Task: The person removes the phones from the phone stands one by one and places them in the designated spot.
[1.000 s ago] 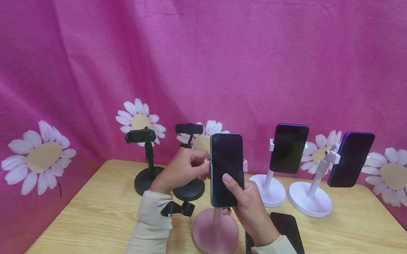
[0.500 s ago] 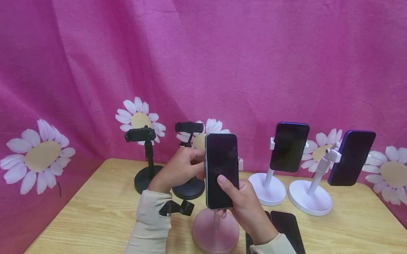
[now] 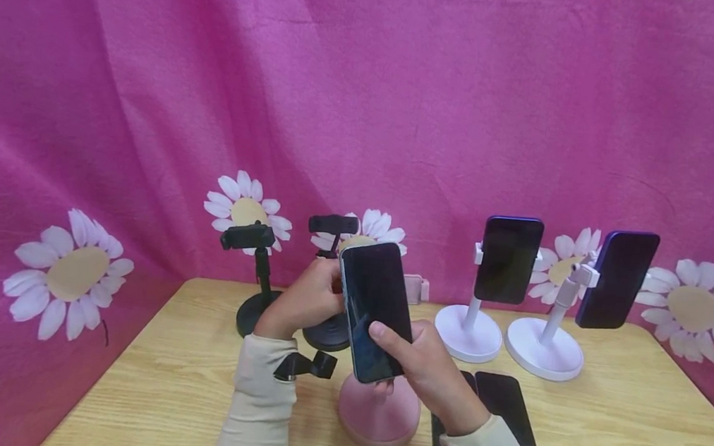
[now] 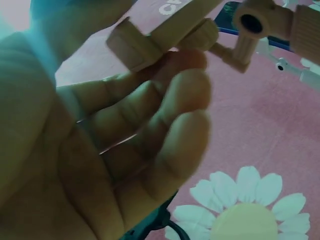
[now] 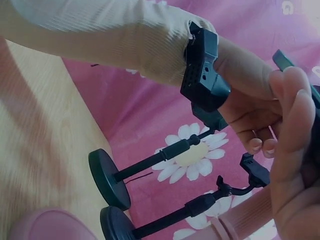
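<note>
My right hand [image 3: 430, 364] grips a dark-screened smartphone [image 3: 375, 309], thumb across its screen and fingers behind it. The phone leans to the left in front of a pink phone stand. That stand's round base [image 3: 378, 416] shows below, and one end of its clamp [image 3: 416, 288] shows to the right of the phone. My left hand [image 3: 309, 297] is at the phone's left edge, its fingertips hidden there in the head view. In the left wrist view, curled fingers [image 4: 185, 130] hold the end of the pink clamp [image 4: 135, 47]. The stand's jointed arm [image 4: 245, 40] lies beyond.
Two black phone stands [image 3: 258, 264] [image 3: 334, 228] stand at the back left. Two white stands [image 3: 468, 332] [image 3: 544, 345] at the back right carry phones [image 3: 508, 261] [image 3: 618, 281]. More dark phones [image 3: 509, 413] lie on the wooden table [image 3: 620, 416] by my right forearm.
The phone has moved left and slightly down and now tilts, uncovering the right end of the pink clamp. My left hand has shifted slightly left.
</note>
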Available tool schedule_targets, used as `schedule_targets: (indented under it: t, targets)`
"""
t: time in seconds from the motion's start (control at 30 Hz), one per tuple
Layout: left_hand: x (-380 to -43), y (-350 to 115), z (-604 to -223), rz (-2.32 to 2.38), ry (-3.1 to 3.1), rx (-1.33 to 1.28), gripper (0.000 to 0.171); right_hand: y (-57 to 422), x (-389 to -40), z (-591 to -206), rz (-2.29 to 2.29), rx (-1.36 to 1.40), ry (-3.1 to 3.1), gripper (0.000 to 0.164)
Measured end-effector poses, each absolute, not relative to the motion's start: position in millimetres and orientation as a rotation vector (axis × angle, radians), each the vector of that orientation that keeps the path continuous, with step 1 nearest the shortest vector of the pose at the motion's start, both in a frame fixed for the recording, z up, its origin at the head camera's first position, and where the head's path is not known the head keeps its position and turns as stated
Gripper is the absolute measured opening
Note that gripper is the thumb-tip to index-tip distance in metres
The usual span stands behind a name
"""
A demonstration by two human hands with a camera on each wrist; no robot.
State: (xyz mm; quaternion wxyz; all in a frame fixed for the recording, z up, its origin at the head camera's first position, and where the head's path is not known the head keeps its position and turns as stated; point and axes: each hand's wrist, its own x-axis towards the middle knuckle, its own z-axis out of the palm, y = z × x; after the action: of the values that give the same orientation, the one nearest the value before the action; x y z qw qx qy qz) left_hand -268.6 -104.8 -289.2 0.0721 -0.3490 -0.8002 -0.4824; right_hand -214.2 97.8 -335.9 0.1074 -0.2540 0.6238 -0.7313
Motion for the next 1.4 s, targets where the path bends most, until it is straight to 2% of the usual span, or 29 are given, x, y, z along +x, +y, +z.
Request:
schedule_targets:
  t: [0.17, 0.4, 0.7, 1.13, 1.4]
  targets:
    - [-265.1, -107.9, -287.7, -1.450, -2.422, -1.074, 0.028, 103.1, -212.8, -331.1, -2.093, -0.734, 1.962, 0.036]
    - [-267.4, -102.9, -289.9, -1.390, -2.398, -1.077, 0.023, 111.0, -212.1, -328.9, -2.104, -0.660, 2.031, 0.034]
    - [-274.5, -82.3, -292.9, -1.327, -2.330, -0.947, 0.021, 122.0, -204.8, -334.3, -2.070, -0.552, 2.151, 0.039]
    - [-288.1, -68.9, -299.4, -1.315, -2.290, -0.747, 0.033, 148.0, -197.0, -352.7, -2.026, -0.345, 2.254, 0.041]
    - [-300.5, -56.1, -292.1, -1.308, -2.348, -0.683, 0.031, 155.7, -199.1, -354.9, -2.059, -0.251, 2.298, 0.042]
